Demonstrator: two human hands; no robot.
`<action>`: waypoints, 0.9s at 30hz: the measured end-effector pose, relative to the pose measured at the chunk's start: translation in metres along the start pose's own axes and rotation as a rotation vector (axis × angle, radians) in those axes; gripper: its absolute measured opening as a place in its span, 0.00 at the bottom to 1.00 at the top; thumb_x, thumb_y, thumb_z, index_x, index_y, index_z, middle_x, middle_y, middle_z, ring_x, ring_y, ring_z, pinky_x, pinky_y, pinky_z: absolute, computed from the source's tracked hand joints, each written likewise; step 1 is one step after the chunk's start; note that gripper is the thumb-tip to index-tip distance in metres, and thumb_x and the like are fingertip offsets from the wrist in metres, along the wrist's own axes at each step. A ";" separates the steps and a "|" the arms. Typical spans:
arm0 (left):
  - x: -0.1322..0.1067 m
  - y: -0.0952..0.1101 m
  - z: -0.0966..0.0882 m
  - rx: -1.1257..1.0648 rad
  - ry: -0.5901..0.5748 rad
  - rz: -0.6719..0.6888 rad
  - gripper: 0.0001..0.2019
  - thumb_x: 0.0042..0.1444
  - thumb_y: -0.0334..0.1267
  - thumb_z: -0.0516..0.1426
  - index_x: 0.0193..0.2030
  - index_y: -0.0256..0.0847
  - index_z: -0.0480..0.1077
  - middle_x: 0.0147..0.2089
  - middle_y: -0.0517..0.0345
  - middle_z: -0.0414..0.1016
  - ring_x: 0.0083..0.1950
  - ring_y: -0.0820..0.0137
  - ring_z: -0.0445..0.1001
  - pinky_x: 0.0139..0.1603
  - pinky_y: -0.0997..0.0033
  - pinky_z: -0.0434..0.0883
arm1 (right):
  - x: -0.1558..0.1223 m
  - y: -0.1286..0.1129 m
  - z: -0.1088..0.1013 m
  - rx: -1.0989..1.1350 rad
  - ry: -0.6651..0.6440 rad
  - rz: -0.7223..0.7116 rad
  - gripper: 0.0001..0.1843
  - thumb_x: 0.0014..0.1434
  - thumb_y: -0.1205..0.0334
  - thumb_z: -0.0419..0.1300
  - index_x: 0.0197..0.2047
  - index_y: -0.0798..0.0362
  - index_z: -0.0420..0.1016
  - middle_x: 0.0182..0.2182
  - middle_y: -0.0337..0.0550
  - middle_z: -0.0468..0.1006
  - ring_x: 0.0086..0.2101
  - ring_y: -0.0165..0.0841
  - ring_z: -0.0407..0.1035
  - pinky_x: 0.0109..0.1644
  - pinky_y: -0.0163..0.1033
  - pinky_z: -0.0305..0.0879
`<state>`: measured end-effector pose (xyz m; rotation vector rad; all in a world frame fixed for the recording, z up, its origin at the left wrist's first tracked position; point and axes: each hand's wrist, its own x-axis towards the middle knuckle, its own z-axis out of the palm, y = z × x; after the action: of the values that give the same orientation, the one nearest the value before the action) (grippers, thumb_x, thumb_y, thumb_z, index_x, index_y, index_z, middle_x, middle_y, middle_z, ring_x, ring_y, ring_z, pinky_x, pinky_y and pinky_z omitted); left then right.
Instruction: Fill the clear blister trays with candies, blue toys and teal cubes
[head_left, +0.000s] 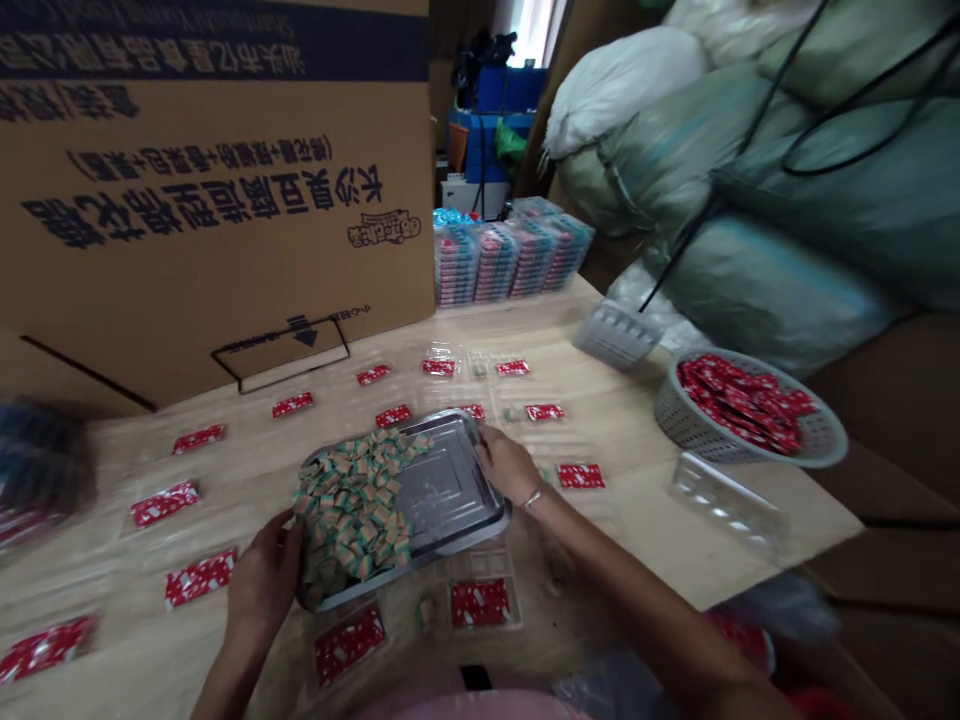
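A metal tray point(450, 490) sits tilted on the wooden table, with a heap of small green-and-tan wrapped candies point(352, 505) filling its left half. My left hand point(262, 580) grips the tray's near left edge, fingers curled round the rim. My right hand point(506, 465) holds the tray's far right edge, fingers closed on the rim. Clear plastic trays with red packets point(480, 603) lie all around it on the table.
A large printed cardboard box point(210, 200) stands behind the table. Stacked packed trays point(510, 255) sit at the back. A grey basket point(675, 420) of red packets rests at right, beside empty clear trays point(724, 500). Big stuffed sacks point(750, 180) pile up at right.
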<state>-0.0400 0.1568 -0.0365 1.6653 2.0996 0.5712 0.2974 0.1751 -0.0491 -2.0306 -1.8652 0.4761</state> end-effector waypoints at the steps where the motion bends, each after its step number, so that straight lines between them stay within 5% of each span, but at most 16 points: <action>1: 0.002 0.001 0.002 -0.029 0.000 -0.023 0.19 0.48 0.49 0.49 0.38 0.39 0.72 0.26 0.51 0.76 0.29 0.58 0.75 0.27 0.66 0.66 | -0.006 -0.004 0.007 0.040 0.041 0.018 0.15 0.60 0.68 0.51 0.50 0.54 0.68 0.42 0.49 0.76 0.39 0.35 0.71 0.40 0.35 0.62; 4: 0.005 0.006 0.000 -0.190 -0.037 -0.103 0.16 0.42 0.47 0.53 0.33 0.39 0.72 0.21 0.56 0.74 0.26 0.61 0.73 0.25 0.68 0.66 | -0.008 -0.010 0.018 0.198 0.174 0.058 0.19 0.57 0.71 0.50 0.52 0.55 0.66 0.46 0.51 0.74 0.44 0.37 0.69 0.46 0.38 0.63; 7: 0.003 0.025 -0.011 -0.408 -0.042 -0.152 0.16 0.37 0.46 0.57 0.31 0.38 0.71 0.19 0.60 0.71 0.23 0.66 0.70 0.24 0.70 0.65 | -0.005 -0.002 0.003 0.272 0.206 0.062 0.18 0.57 0.72 0.51 0.50 0.55 0.68 0.45 0.50 0.75 0.45 0.36 0.69 0.49 0.39 0.64; 12: -0.007 0.092 -0.011 -0.755 -0.121 -0.018 0.21 0.33 0.45 0.62 0.35 0.37 0.68 0.18 0.67 0.67 0.19 0.75 0.64 0.22 0.76 0.62 | -0.009 0.046 -0.074 0.321 0.301 0.077 0.17 0.56 0.68 0.52 0.49 0.59 0.70 0.39 0.50 0.77 0.37 0.36 0.71 0.44 0.40 0.66; 15: -0.027 0.132 0.009 -0.940 -0.270 0.028 0.19 0.34 0.44 0.63 0.33 0.39 0.65 0.18 0.68 0.66 0.19 0.74 0.65 0.20 0.77 0.62 | -0.035 0.086 -0.119 0.314 0.366 0.078 0.17 0.55 0.63 0.53 0.47 0.57 0.71 0.39 0.53 0.77 0.38 0.39 0.71 0.44 0.44 0.65; 17: -0.049 0.144 0.028 -0.995 -0.366 0.041 0.16 0.38 0.43 0.61 0.33 0.40 0.64 0.18 0.68 0.65 0.19 0.75 0.64 0.20 0.78 0.61 | -0.065 0.112 -0.131 0.301 0.389 0.076 0.16 0.54 0.58 0.54 0.45 0.53 0.73 0.37 0.53 0.77 0.38 0.43 0.71 0.43 0.48 0.65; 22: -0.104 0.118 0.081 -0.951 -0.602 0.039 0.10 0.42 0.39 0.59 0.31 0.41 0.63 0.18 0.70 0.62 0.18 0.76 0.60 0.19 0.78 0.58 | -0.133 0.164 -0.096 0.288 0.331 0.230 0.19 0.49 0.47 0.55 0.41 0.48 0.73 0.28 0.50 0.77 0.29 0.43 0.71 0.33 0.47 0.67; 27: -0.115 0.087 0.102 -0.781 -0.647 0.122 0.10 0.44 0.32 0.57 0.36 0.40 0.64 0.22 0.68 0.65 0.23 0.74 0.65 0.23 0.77 0.61 | -0.144 0.175 -0.056 0.161 0.326 0.254 0.22 0.51 0.51 0.52 0.44 0.54 0.73 0.28 0.47 0.77 0.27 0.38 0.70 0.31 0.41 0.67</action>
<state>0.1102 0.0695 -0.0685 1.2711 1.1105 0.6583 0.4666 0.0163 -0.0788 -2.0978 -1.3466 0.3221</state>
